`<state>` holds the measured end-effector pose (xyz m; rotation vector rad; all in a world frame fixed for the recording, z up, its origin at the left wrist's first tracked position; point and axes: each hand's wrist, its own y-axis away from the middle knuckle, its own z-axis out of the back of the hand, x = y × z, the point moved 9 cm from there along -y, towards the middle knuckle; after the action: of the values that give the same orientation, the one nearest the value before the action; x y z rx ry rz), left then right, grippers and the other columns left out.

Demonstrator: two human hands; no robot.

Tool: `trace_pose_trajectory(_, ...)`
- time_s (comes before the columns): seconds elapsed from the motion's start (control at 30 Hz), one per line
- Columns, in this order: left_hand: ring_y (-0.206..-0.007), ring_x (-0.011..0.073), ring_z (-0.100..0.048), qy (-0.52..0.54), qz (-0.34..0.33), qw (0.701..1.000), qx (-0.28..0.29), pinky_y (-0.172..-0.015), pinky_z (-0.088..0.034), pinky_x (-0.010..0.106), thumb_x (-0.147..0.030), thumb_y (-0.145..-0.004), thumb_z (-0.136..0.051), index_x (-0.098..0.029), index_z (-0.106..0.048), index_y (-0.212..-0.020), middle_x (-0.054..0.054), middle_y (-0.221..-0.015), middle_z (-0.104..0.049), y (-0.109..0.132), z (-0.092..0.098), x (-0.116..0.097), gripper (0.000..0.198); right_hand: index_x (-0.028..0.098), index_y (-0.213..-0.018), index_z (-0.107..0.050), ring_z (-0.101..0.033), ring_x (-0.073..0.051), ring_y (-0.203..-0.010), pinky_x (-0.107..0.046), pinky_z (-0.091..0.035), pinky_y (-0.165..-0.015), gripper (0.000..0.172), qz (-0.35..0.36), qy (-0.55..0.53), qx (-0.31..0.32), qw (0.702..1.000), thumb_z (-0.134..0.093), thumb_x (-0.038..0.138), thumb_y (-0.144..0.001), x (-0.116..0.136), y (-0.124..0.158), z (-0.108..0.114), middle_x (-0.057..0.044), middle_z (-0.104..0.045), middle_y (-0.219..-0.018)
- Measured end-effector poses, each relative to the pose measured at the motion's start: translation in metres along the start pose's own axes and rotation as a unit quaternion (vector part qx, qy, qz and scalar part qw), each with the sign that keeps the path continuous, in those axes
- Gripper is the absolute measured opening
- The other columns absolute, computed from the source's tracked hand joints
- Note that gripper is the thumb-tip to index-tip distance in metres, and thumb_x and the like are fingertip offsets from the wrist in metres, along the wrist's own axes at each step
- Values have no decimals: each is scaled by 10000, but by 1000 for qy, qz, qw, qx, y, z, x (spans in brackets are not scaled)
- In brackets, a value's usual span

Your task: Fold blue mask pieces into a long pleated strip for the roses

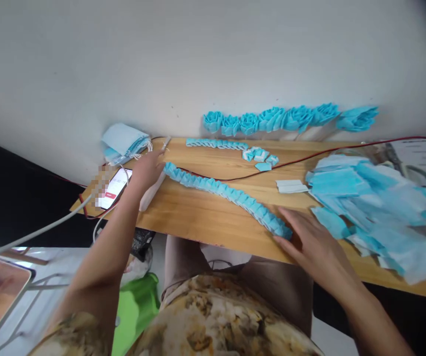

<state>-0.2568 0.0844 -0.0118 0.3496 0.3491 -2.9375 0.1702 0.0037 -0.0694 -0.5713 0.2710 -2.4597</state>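
A long chain of folded light-blue mask fabric (216,188) curves across the wooden table. My right hand (312,242) has its thumb and fingers on either side of the chain's near right end, closed on it. At the far left end of the chain is my left hand (148,170), its fingers drawn together. A slim pale strip (154,192) shows below that hand, and a narrow pale tip (166,143) sticks out beyond its fingers. Whether these two are one piece is hidden by the hand.
Blue fabric roses (249,123) line the wall. A shorter folded chain (216,144) and small folded pieces (260,155) lie at the back. Loose blue sheets (368,193) cover the right side. At left are stacked masks (125,141), a phone (114,189) and cables.
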Motion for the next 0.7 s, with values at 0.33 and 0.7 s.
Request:
trace_pose_trajectory(0.33, -970, 256, -687, 38, -13, 999, -6, -884, -512, 365, -235, -858, -547, -211, -675, -1274, 73, -1041, -753, -25, 6, -12, 436, 215, -1432, -535, -684, -320, -1081, -495, -547, -899, 443, -5, 23, -31, 999, -550, 314, -1000, 1, 5, -7, -123, -729, -1232)
trace_pose_trajectory(0.7, -923, 211, -661, 84, -91, 988, -96, -871, -482, 361, -161, -809, -504, -219, -736, -1168, 39, -986, -762, -118, -8, -36, 432, 158, -1395, -538, -672, -320, -1070, -462, -532, -893, 420, -11, 29, -85, 996, -591, 270, -994, 9, 5, -9, -151, -728, -1198)
